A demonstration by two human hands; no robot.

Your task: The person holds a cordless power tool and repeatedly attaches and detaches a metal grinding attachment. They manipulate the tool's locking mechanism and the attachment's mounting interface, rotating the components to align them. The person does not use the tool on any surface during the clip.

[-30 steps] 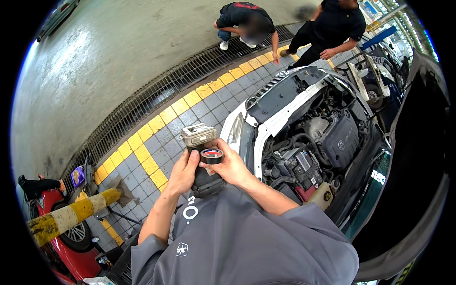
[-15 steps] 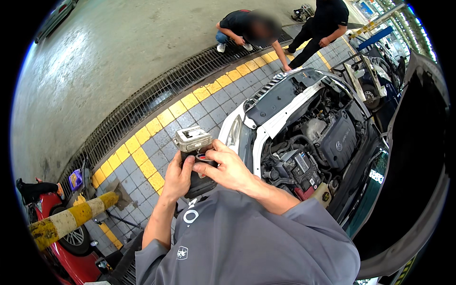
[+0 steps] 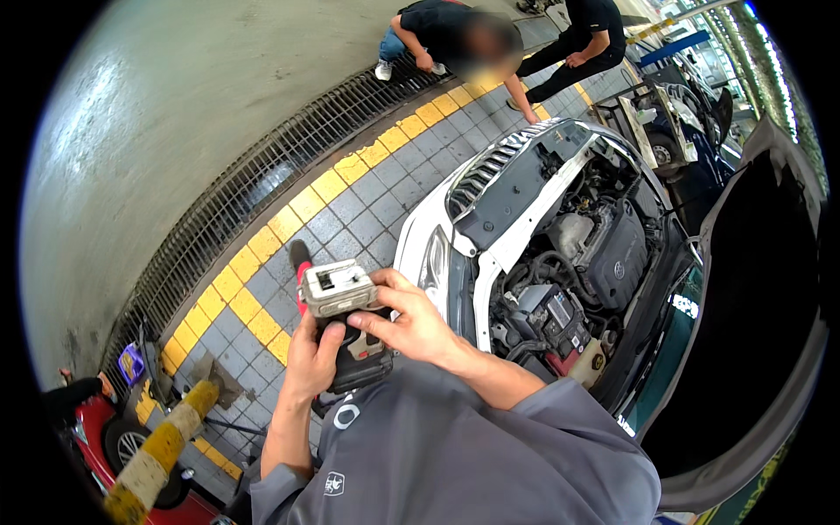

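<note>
In front of my chest I hold a worn, boxy grey-and-black device [image 3: 337, 291]. Its pale grey upper block has a small black recess on top. A dark grip with grey and reddish patches sits lower, and a black base [image 3: 360, 374] shows beneath. My left hand [image 3: 311, 357] is closed round the near left side of the grip. My right hand [image 3: 409, 322] is closed against the right side, its fingers along the upper block and its thumb pressed in beside my left thumb. The hands hide much of the middle, so I cannot tell the device's exact kind.
On my right stands a white car [image 3: 429, 254], its hood [image 3: 744, 262] raised over the engine [image 3: 612, 254]. Two people are near its front, one crouching with a hand on it. A yellow-and-white post [image 3: 162, 446], red car [image 3: 96, 437] and floor grating [image 3: 262, 175] lie left.
The device has turned slightly, bringing the black recess on its top into view. My right thumb has shifted. A dark shoe with red cloth now shows beyond the device.
</note>
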